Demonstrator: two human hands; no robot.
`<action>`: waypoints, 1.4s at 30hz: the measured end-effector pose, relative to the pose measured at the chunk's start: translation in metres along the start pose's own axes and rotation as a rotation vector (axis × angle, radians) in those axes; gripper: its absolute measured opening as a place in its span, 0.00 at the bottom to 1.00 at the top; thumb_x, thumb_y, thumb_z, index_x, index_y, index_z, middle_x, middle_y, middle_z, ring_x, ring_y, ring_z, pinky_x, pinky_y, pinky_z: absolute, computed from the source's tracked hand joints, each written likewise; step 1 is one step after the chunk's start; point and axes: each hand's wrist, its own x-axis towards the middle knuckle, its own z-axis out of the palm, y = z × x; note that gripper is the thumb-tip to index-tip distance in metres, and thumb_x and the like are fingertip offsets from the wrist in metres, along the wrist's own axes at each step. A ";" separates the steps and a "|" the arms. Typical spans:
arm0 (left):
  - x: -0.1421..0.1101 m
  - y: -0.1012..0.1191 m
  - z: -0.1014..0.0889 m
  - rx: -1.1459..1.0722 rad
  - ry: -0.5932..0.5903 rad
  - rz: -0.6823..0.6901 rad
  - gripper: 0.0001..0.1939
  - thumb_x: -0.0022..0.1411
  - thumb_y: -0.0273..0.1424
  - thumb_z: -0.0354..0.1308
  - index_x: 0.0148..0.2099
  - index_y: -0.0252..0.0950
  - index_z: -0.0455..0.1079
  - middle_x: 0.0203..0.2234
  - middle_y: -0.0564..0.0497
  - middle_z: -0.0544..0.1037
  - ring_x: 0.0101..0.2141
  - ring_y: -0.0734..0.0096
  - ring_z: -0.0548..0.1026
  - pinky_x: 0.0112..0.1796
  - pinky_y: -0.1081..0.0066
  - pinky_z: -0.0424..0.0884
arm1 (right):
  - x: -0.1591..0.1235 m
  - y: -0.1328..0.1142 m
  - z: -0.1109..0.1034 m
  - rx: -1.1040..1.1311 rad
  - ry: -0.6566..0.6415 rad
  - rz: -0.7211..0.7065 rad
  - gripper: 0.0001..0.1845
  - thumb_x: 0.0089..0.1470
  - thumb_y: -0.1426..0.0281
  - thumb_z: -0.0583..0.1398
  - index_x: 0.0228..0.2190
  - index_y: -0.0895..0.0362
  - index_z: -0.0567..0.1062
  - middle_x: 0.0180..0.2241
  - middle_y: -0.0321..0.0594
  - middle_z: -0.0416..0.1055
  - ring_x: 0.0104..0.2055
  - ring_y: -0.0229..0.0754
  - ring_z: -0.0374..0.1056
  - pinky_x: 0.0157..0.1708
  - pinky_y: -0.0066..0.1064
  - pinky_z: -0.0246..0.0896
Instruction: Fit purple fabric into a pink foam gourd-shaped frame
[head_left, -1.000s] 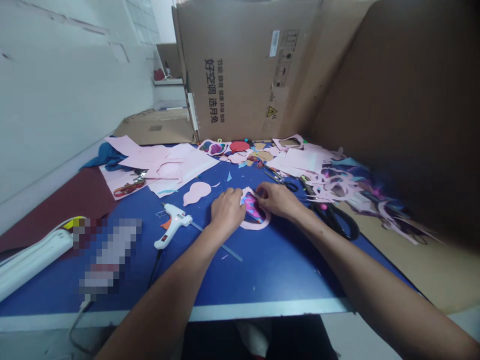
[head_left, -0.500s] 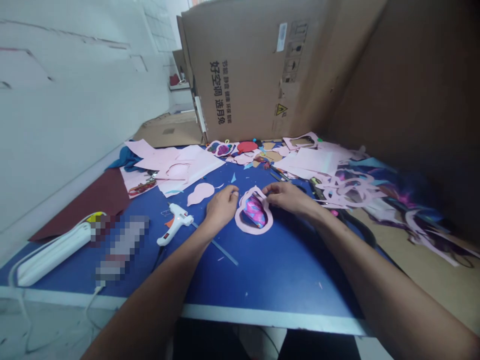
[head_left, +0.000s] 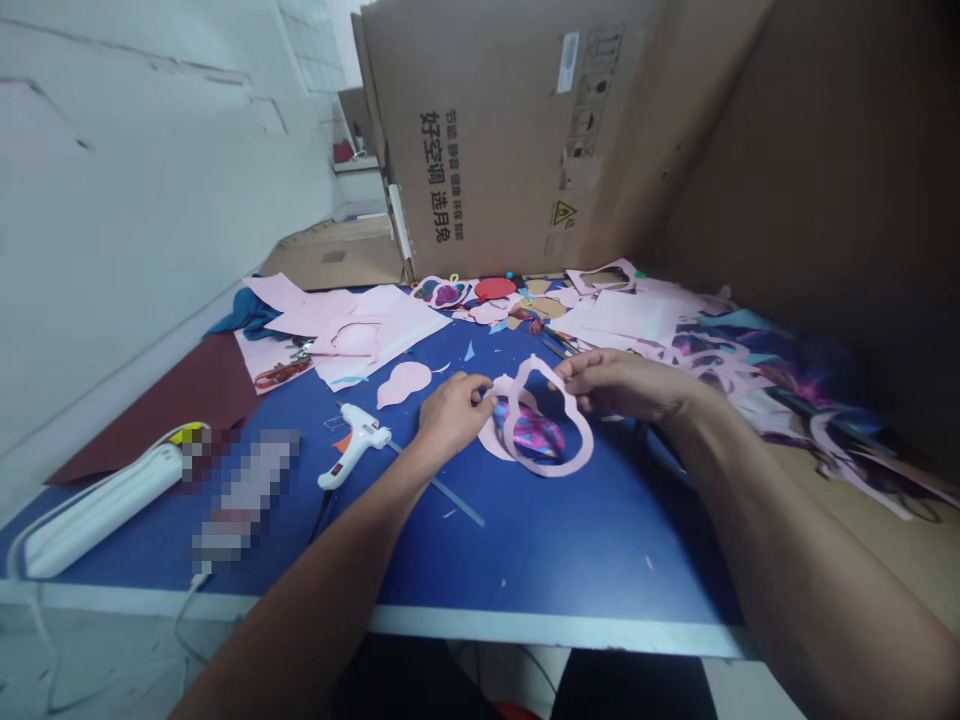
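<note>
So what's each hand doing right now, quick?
Left hand: closed in a pinch on the left edge of the gourd-shaped pink paper frame.
Right hand: closed, also pinching that frame, near its top.

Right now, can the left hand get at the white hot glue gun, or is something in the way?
Probably yes: only blue table lies between the left hand and the white hot glue gun, though it must likely release the pink paper ring first.

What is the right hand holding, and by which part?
The right hand holds a pink paper gourd-shaped cut-out ring, its fingers gripping the ring's narrow upper neck.
</note>
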 end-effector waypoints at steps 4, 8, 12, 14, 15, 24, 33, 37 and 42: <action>-0.003 0.003 0.000 0.031 -0.015 0.027 0.19 0.68 0.37 0.69 0.59 0.42 0.82 0.46 0.47 0.82 0.46 0.56 0.80 0.41 0.63 0.70 | -0.011 -0.003 -0.017 -0.009 0.080 -0.030 0.15 0.38 0.65 0.78 0.29 0.56 0.84 0.27 0.37 0.73 0.27 0.36 0.62 0.29 0.29 0.61; -0.004 0.003 0.000 0.037 0.002 0.014 0.17 0.70 0.34 0.68 0.59 0.40 0.81 0.45 0.46 0.82 0.47 0.56 0.80 0.43 0.62 0.71 | -0.026 -0.007 -0.035 -0.134 0.262 -0.045 0.12 0.40 0.68 0.77 0.28 0.58 0.83 0.28 0.40 0.73 0.29 0.38 0.63 0.29 0.31 0.59; -0.005 0.001 0.003 0.031 0.002 0.073 0.16 0.69 0.33 0.68 0.58 0.41 0.82 0.48 0.45 0.82 0.49 0.54 0.80 0.48 0.60 0.73 | -0.037 -0.010 -0.046 -0.251 0.400 0.003 0.05 0.49 0.72 0.68 0.32 0.60 0.82 0.27 0.42 0.73 0.28 0.39 0.63 0.31 0.35 0.57; -0.007 0.002 0.004 0.042 -0.008 0.095 0.16 0.69 0.32 0.68 0.58 0.41 0.82 0.49 0.45 0.82 0.51 0.53 0.80 0.50 0.58 0.73 | -0.037 -0.011 -0.048 -0.528 0.611 0.113 0.09 0.52 0.74 0.66 0.37 0.61 0.84 0.30 0.47 0.77 0.31 0.43 0.67 0.34 0.37 0.59; -0.008 0.002 0.004 0.047 -0.013 0.102 0.16 0.69 0.33 0.68 0.58 0.41 0.82 0.50 0.44 0.82 0.52 0.52 0.79 0.51 0.57 0.73 | -0.036 -0.011 -0.047 -0.724 0.744 0.168 0.13 0.53 0.75 0.66 0.41 0.61 0.85 0.34 0.51 0.80 0.34 0.47 0.71 0.36 0.39 0.60; -0.009 0.000 -0.007 0.059 -0.038 0.193 0.13 0.68 0.32 0.68 0.54 0.38 0.83 0.47 0.44 0.81 0.51 0.53 0.79 0.53 0.58 0.74 | 0.007 0.012 0.023 -1.065 0.454 -0.186 0.14 0.60 0.64 0.69 0.48 0.51 0.85 0.41 0.40 0.84 0.41 0.46 0.78 0.40 0.33 0.64; -0.011 0.006 -0.002 0.071 -0.099 0.171 0.10 0.68 0.29 0.67 0.51 0.39 0.81 0.45 0.46 0.81 0.44 0.58 0.79 0.47 0.61 0.73 | 0.022 0.027 0.045 -1.088 0.341 -0.032 0.10 0.61 0.59 0.70 0.37 0.52 0.83 0.35 0.38 0.83 0.34 0.43 0.74 0.31 0.32 0.56; -0.010 0.004 -0.001 0.036 -0.084 0.163 0.08 0.66 0.28 0.68 0.48 0.39 0.80 0.44 0.46 0.81 0.44 0.57 0.79 0.46 0.60 0.73 | 0.024 0.028 0.045 -1.072 0.315 -0.079 0.06 0.63 0.64 0.67 0.34 0.52 0.83 0.33 0.39 0.83 0.33 0.43 0.73 0.32 0.33 0.56; -0.007 0.000 0.003 -0.078 -0.043 0.117 0.08 0.64 0.28 0.69 0.47 0.40 0.80 0.42 0.47 0.82 0.43 0.58 0.80 0.46 0.60 0.74 | 0.021 0.025 0.048 -1.072 0.322 -0.118 0.07 0.62 0.68 0.65 0.30 0.53 0.80 0.31 0.42 0.81 0.32 0.45 0.72 0.33 0.34 0.55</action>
